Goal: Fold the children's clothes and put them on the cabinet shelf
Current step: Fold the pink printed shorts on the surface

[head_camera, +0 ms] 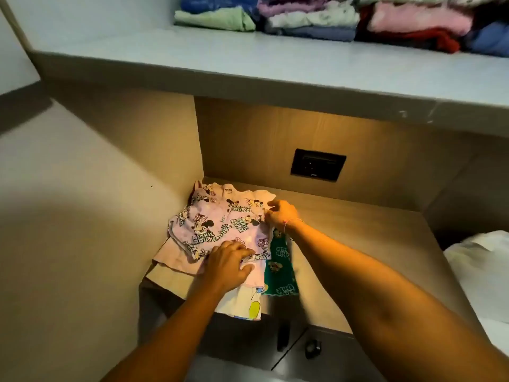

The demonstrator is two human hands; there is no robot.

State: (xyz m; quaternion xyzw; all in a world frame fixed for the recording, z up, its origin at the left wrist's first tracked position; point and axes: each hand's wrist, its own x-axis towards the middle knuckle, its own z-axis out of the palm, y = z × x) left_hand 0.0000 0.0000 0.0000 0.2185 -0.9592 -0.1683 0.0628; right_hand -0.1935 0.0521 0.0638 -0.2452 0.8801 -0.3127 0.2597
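Pink printed shirt spread flat atop a small garment pile at the left end of the lower shelf, long axis running from front edge toward back panel. Left hand pressed open on the near hem; right hand pinching the far right sleeve, nearer the fold line. Folded stacks on the upper shelf, above and beyond both hands.

— What carries the clothes?
— A wooden tabletop set in a niche, with a small heap at its left end.
— What touches the wood?
— A pale pink garment, a green printed cloth and a white piece overhanging the front edge.
— And higher up?
— A white shelf bearing folded stacks along its back.
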